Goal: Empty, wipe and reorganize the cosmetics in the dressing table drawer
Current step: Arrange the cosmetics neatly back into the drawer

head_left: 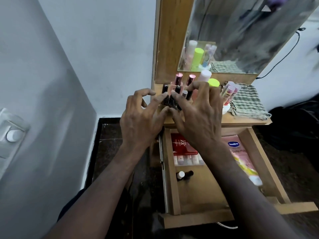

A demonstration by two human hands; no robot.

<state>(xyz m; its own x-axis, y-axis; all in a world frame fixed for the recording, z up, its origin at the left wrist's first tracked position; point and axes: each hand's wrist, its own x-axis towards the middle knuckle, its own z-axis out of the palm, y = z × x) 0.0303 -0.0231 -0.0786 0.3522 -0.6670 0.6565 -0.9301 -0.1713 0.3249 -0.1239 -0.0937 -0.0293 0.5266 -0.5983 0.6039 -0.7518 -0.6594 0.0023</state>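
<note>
I am reaching both hands over the dressing table top [245,120], gathering a cluster of small dark bottles [170,100] that are standing at its left front edge. My left hand [139,118] is curling its fingers around the left side of the cluster, thumb and forefinger pinching the nearest bottle, while my right hand [200,116] is closing in from the right, its thumb and forefinger gripping the same bunch. Just behind them, two pink bottles with rose-gold caps [179,80] are standing upright, with a white-capped bottle [205,75] and a lime-green cap [213,82] showing beyond my right fingers. Farther right, a cup of pink-tipped sticks [228,92] is standing beside a folded green checked cloth [246,102]. Below my wrists the drawer [170,169] is hanging open, holding a red box [183,144], a row of small pale tubes [187,160] just in front of it, a small dark bottle with a white cap [184,174] lying on its side, and a pink Vaseline tube [240,156] lying along the right side. The mirror [241,31] behind is reflecting the bottles and cloth.
</note>
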